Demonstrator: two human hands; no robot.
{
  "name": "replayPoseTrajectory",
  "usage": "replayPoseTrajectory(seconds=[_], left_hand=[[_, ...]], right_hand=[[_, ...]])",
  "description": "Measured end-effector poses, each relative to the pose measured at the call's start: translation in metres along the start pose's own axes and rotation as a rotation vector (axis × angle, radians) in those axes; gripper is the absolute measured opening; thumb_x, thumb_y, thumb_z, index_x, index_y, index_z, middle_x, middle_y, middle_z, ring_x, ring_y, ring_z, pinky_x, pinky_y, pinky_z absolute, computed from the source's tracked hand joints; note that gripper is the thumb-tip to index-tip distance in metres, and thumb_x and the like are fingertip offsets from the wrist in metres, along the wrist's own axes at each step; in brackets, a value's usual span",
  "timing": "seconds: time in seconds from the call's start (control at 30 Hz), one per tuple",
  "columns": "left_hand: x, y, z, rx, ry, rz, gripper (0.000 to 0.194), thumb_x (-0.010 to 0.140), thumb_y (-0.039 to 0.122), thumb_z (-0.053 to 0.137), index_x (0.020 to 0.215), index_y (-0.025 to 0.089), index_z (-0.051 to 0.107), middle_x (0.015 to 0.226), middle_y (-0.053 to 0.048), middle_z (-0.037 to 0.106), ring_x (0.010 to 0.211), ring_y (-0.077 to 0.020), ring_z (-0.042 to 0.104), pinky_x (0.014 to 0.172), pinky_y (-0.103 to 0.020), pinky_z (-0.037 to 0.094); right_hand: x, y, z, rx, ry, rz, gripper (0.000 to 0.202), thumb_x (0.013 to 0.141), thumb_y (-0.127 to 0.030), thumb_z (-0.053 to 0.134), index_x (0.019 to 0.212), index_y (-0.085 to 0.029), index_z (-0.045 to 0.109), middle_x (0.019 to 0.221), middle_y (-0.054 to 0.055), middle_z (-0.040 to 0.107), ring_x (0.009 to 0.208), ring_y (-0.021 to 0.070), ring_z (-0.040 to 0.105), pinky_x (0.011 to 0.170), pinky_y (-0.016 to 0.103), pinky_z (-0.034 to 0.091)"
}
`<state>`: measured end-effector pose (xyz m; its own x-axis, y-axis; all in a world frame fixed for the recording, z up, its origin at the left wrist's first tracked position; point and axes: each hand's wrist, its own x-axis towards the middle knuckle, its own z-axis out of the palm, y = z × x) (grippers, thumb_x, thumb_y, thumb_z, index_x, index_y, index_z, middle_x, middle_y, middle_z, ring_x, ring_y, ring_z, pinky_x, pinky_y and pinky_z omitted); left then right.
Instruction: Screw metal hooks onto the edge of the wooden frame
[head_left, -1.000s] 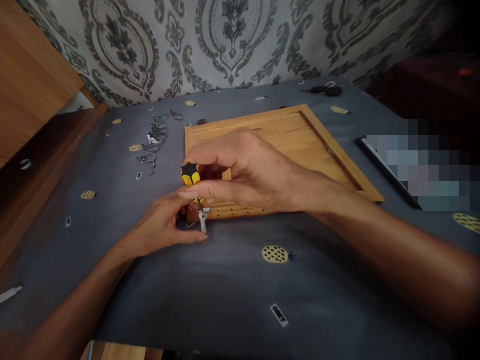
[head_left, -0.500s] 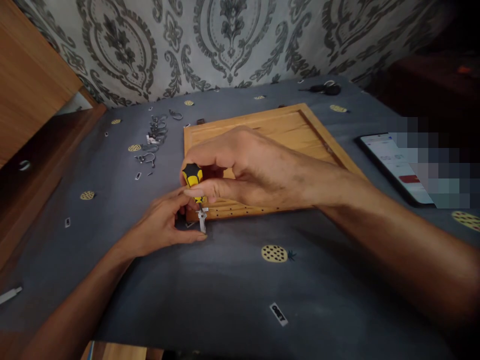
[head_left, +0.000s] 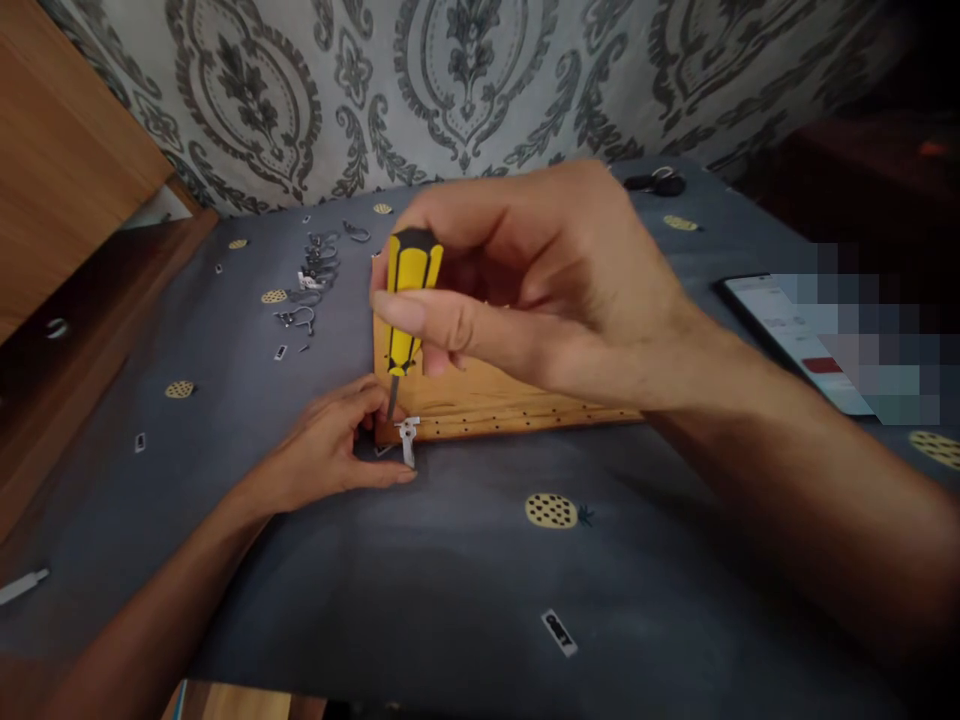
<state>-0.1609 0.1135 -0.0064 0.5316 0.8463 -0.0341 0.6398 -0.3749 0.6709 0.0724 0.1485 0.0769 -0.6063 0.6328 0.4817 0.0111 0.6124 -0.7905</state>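
1. Head view: right hand (head_left: 555, 290) is raised above the wooden panel (head_left: 510, 395), fingers closed round the yellow-and-black screwdriver (head_left: 406, 305), thumb along the handle.
2. Screwdriver is near upright, shaft pointing down, tip just above the panel's near left corner; contact with the panel can't be told.
3. Left hand (head_left: 330, 450) rests on the grey cloth (head_left: 450, 570) at that corner, fingers curled, thumb and fingertips pinching the small metal bracket (head_left: 407, 438).
4. Bracket sits against the panel's near edge, hanging down over the cloth.
5. Row of small holes runs along that same edge, right of the bracket.
6. Loose metal hooks (head_left: 307, 285) lie well left of the panel near the wall.
7. Phone (head_left: 780, 330) lies right of the panel, screen lit; keys (head_left: 656, 182) at the far edge.
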Motion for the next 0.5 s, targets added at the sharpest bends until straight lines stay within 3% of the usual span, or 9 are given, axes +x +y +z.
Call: replayPoseTrajectory(seconds=[0.23,0.5], left_hand=[[0.001,0.0,0.001,-0.038,-0.01,0.001,0.035,0.08,0.046,0.08,0.088,0.021,0.058,0.089,0.002,0.061,0.074,-0.0146,0.055,0.067,-0.028,0.044],[-0.001,0.002,0.0,-0.022,0.005,-0.022,0.035,0.079,0.046,0.081,0.087,0.021,0.057,0.085,0.002,0.059,0.075,-0.0161,0.054,0.064,-0.028,0.042]], right_hand=[[0.0,0.015,0.006,-0.11,-0.12,-0.024,0.021,0.101,-0.023,0.061,0.083,-0.013,0.062,0.074,-0.002,0.058,0.064,0.0076,0.046,0.059,0.02,0.038],[-0.001,0.023,0.011,-0.195,-0.12,-0.075,0.023,0.101,-0.025,0.06,0.081,-0.015,0.056,0.067,-0.004,0.052,0.062,0.008,0.042,0.057,0.021,0.034]])
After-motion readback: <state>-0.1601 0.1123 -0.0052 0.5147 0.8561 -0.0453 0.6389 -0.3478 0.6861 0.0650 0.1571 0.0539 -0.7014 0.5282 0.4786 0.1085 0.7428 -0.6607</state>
